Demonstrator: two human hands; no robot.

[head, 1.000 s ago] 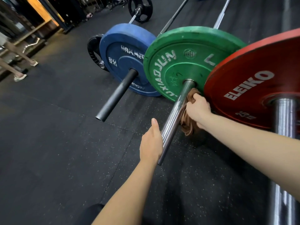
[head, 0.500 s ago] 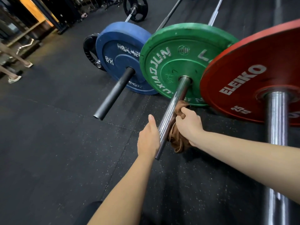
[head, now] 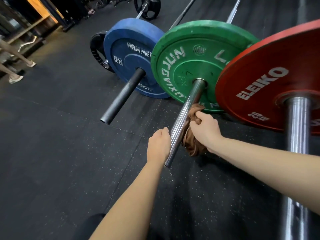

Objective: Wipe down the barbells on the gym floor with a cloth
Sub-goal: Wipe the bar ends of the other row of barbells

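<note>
Three barbells lie side by side on the black rubber floor. The middle one has a green plate (head: 190,54) and a chrome sleeve (head: 187,110) pointing toward me. My right hand (head: 205,132) grips a bunched brown cloth (head: 192,146) against the right side of that sleeve, about halfway along it. My left hand (head: 159,146) holds the sleeve from the left near its free end, fingers curled under it and hidden. To the left sits a blue plate (head: 128,54) on a black sleeve (head: 123,97). On the right is a red plate (head: 270,75) on a thick chrome sleeve (head: 297,135).
A person's legs (head: 15,66) stand at the far left beside wooden shelving (head: 26,30). A smaller black plate (head: 97,49) leans behind the blue one, and another black-plated bar (head: 147,7) lies farther back. Open rubber floor (head: 60,144) stretches to my left.
My right hand slid the cloth down the chrome sleeve, away from the green plate and toward me, then stayed near mid-sleeve. My left thumb, straight before, has curled in against the sleeve.
</note>
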